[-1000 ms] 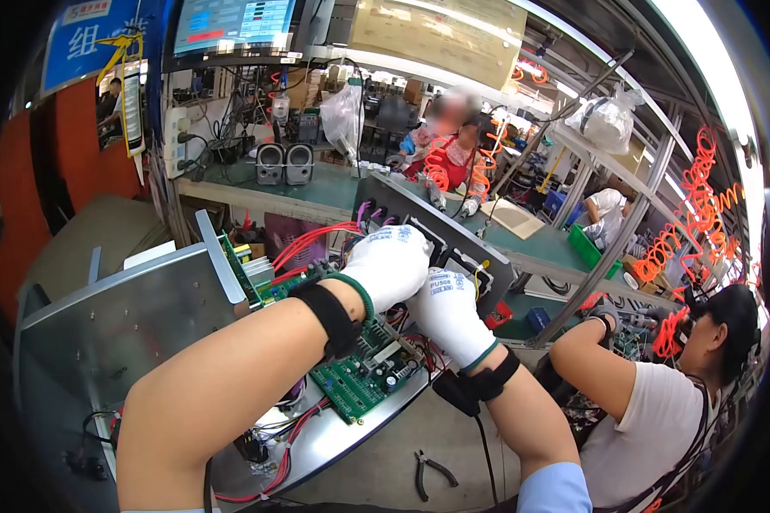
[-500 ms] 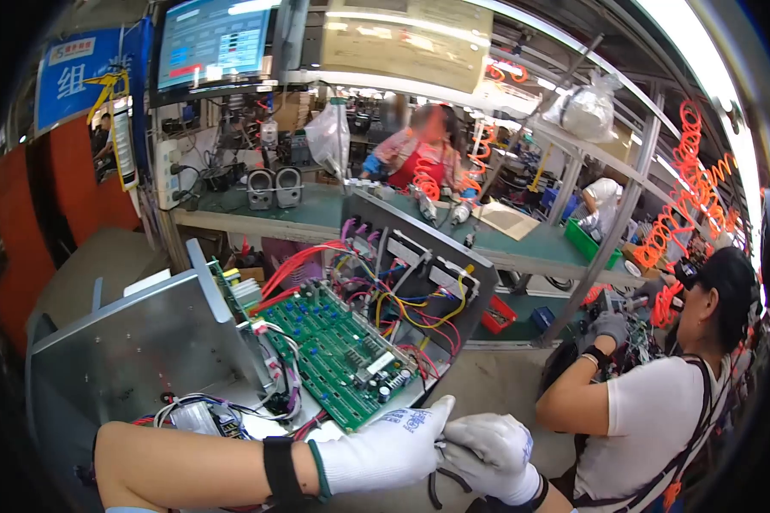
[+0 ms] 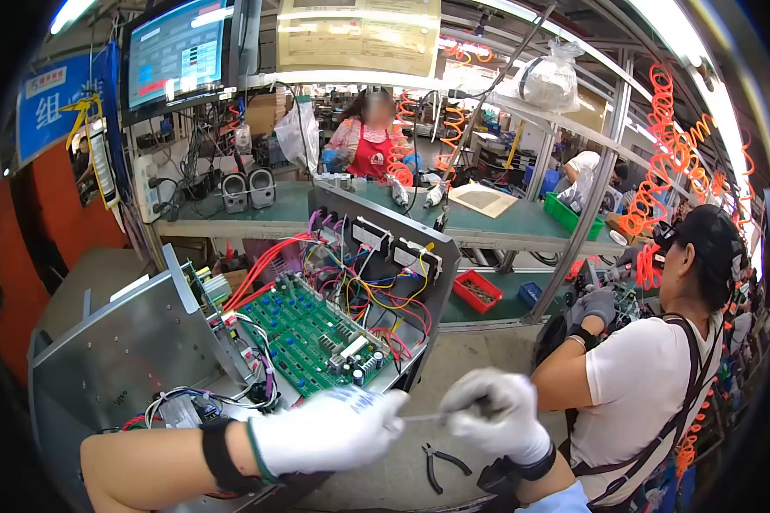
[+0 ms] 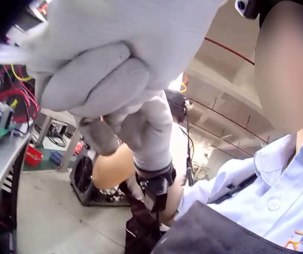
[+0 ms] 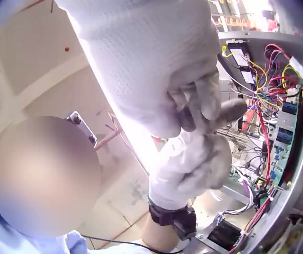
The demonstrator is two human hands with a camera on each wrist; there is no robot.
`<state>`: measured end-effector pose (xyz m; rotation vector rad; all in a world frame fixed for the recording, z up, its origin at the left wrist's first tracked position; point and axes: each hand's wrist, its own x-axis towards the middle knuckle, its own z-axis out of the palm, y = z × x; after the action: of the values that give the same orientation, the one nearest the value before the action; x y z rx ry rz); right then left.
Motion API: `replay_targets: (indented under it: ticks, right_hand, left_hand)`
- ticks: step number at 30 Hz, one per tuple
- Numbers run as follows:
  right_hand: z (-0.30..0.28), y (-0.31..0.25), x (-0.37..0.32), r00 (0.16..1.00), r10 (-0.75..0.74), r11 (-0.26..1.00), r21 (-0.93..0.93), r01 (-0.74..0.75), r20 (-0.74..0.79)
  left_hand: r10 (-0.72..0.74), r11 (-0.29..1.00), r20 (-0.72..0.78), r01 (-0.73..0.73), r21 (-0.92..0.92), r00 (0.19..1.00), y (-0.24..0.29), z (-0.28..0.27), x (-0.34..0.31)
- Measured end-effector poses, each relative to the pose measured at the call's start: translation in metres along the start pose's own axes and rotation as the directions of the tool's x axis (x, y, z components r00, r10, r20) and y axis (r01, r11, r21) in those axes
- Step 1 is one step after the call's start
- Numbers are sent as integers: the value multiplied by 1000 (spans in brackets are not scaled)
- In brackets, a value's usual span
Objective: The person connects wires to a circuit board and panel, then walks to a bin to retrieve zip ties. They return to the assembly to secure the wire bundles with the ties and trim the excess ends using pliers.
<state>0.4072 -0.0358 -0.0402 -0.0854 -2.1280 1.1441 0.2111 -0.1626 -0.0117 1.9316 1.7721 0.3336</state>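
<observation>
Pinching one thin strip [image 3: 423, 417]: left hand [image 3: 325, 432], right hand [image 3: 496, 415], both in white knit gloves, fingers curled on it. One flat green circuit board [image 3: 316, 333], one pliers [image 3: 445, 466].

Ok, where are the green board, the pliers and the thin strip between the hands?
green board [image 3: 312, 338]: head view, its middle.
pliers [image 3: 450, 462]: head view, one handle.
thin strip [image 3: 423, 417]: head view, its bare middle.

An electronics assembly line is shown: wired circuit board [image 3: 316, 338] seen at eight o'clock, coiled air hoses [image 3: 667, 171] at two, monitor [image 3: 175, 56] at eleven.
</observation>
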Motion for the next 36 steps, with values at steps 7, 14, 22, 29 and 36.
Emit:
replay_targets:
  ticks: [7,14,22,29,36]
  right_hand:
    - [-5,8,12,967,146,985,-55,-161,-210]
    - [4,47,17,929,267,962,18,-272,-255]
    - [11,108,30,737,635,764,328,-555,-233]
    - [38,124,35,835,490,871,190,-453,-251]
    - [43,137,77,938,-71,847,-516,-124,-341]
  left_hand:
    - [112,992,-498,-124,9,860,-2,-48,3]
    - [-146,988,-190,151,12,971,1,-48,12]
    - [109,977,-616,31,213,780,-53,-48,91]
    - [-148,964,-162,179,198,976,-51,-73,117]
    - [-189,980,-133,196,41,973,-47,-93,113]
